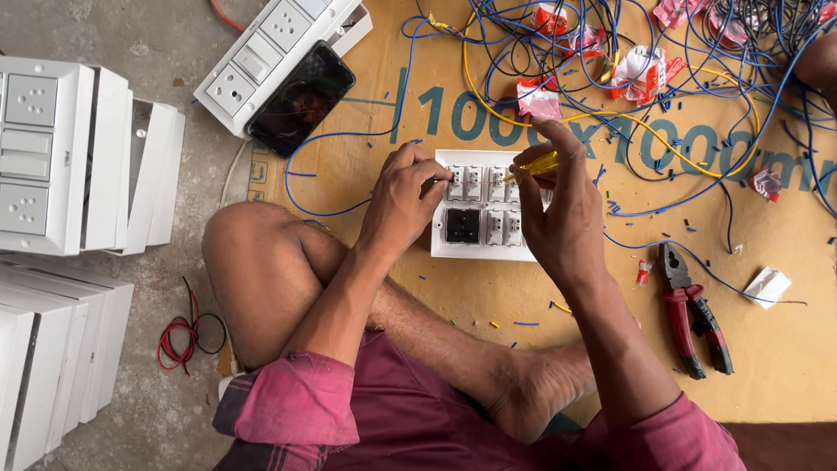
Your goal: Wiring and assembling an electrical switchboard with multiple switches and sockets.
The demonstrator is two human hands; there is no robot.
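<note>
A white switch plate (482, 246) lies back side up on a brown cardboard sheet (785, 349), with small grey modules and one black module set in it. My left hand (403, 196) rests on the plate's left edge and pinches a blue wire (327, 212) against a module. My right hand (558, 205) is on the plate's right side, gripping a yellow-handled screwdriver (534, 166) with its tip down among the modules.
Red-handled pliers (693, 314) lie right of my arm. A tangle of blue and yellow wires (663, 78) covers the far cardboard. White switchboard boxes (61, 157) stack at left, one (261, 52) with a black phone (301, 98) on it. Red and black wire (183, 336) lies by my knee.
</note>
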